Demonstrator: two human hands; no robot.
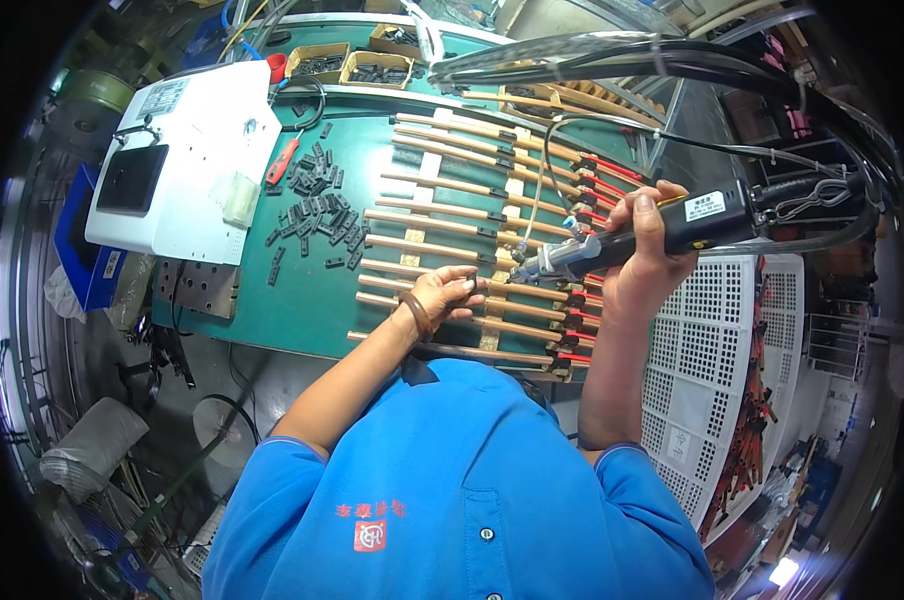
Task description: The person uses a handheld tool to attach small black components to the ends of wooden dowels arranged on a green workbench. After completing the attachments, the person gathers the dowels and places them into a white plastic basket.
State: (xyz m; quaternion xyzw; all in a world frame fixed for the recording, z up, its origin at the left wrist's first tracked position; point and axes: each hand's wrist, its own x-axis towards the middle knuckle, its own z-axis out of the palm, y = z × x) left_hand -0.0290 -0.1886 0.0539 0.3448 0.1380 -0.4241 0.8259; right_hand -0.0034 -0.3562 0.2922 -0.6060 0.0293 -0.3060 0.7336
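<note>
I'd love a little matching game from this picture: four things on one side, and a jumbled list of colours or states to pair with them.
Things:
1. left hand
2. right hand
3. table
4. crate

Colours or states:
A. green
B. wrapped around the black tool
C. white, with rows of holes
D. has a brown bracelet at its wrist

Right pairs: 1-D, 2-B, 3-A, 4-C
</note>
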